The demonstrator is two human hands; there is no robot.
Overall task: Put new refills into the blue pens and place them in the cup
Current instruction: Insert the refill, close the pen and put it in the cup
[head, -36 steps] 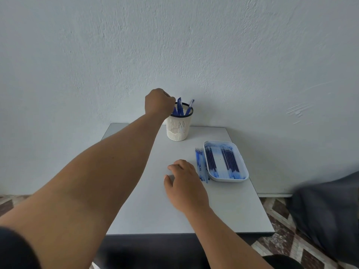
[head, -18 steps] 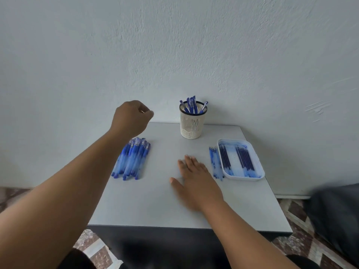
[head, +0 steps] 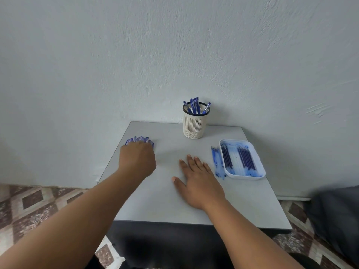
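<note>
Left hand [head: 137, 159] down on pen pile [head: 140, 141], fingers hidden, grip unclear; pens run fore-aft beneath it. Right hand [head: 198, 181] flat, open, refills [head: 218, 162] just beside. Cup [head: 195, 123] ahead.

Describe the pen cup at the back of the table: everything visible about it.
The pen cup is a cream cylinder that looks like plastic, its wall pierced by rows of small slots, with a thin dark rim at the top. It stands upright near the far edge of the grey table, close to the wall. Several blue pens stand in it, leaning at slightly different angles and poking above the rim. Neither hand touches it; nothing else rests against it.
</note>
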